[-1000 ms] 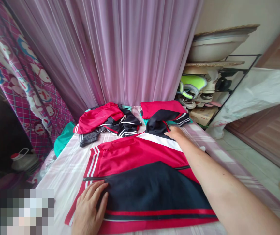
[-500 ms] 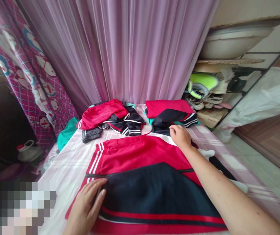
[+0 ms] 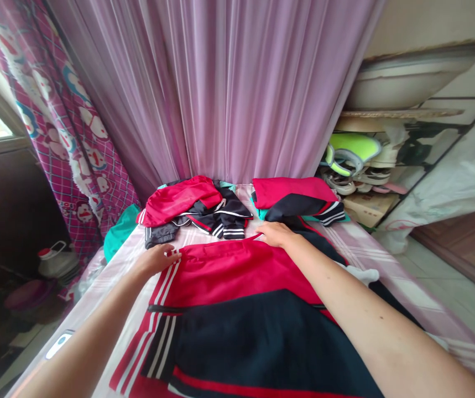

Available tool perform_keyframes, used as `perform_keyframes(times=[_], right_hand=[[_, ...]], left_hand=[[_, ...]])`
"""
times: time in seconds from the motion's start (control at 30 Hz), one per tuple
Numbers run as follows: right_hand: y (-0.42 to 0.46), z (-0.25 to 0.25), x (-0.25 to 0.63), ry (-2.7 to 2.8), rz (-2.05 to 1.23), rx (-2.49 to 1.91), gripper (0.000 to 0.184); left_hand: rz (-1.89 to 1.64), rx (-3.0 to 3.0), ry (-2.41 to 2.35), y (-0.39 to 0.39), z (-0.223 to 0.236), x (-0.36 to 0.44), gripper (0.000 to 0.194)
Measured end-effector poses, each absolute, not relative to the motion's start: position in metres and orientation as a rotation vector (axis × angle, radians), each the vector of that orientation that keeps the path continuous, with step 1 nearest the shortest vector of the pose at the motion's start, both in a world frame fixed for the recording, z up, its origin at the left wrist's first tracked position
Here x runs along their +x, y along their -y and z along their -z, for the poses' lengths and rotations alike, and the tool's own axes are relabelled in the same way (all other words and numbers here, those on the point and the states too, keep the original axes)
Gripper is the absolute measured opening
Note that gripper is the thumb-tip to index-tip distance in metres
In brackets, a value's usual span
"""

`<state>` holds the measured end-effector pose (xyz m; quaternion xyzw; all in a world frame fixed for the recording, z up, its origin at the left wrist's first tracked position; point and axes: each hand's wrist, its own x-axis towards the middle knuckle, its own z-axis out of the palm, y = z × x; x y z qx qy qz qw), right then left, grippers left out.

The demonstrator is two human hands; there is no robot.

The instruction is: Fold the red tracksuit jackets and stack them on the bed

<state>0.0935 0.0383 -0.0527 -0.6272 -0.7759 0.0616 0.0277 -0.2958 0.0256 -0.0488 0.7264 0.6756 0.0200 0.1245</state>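
Note:
A red and navy track garment with white side stripes lies spread on the bed, and its far red edge is slightly raised. My left hand grips that edge at the striped corner. My right hand holds the same edge further right. Beyond it, a rumpled red and black garment lies at the back left, and a folded red and navy stack sits at the back right. A white sock lies beyond my right forearm.
A teal cloth hangs at the far left of the pink plaid bedsheet. A sheer lilac curtain backs the bed. To the right stand a shoe rack and white sack; a plastic jug sits on the left.
My left hand has moved from the near navy panel up to the far red edge. My right hand has shifted left, and more of the white-striped side now shows.

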Motion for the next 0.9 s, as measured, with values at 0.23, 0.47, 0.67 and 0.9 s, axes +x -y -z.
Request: perform_keyframes(times=[0.23,0.47,0.67,0.9], right_hand=[[-0.033,0.07,0.093,2.033,-0.013,-2.157,0.036],[-0.025,0.092,0.076,1.9,0.017,-2.221,0.038],[-0.024,0.081,0.081,2.154,-0.052,-2.018,0.036],[-0.033,0.076,0.08,2.185,-0.074,-1.945,0.033]], left_hand=[[-0.211,2.121,-2.077,-0.031,0.051,-0.307,0.027],[-0.205,2.04,-2.114,-0.034,0.059,-0.297,0.049],[-0.275,1.899,-2.147,-0.025,0.062,-0.295,0.074],[-0.531,1.91,-2.113,-0.004,0.07,-0.29,0.068]])
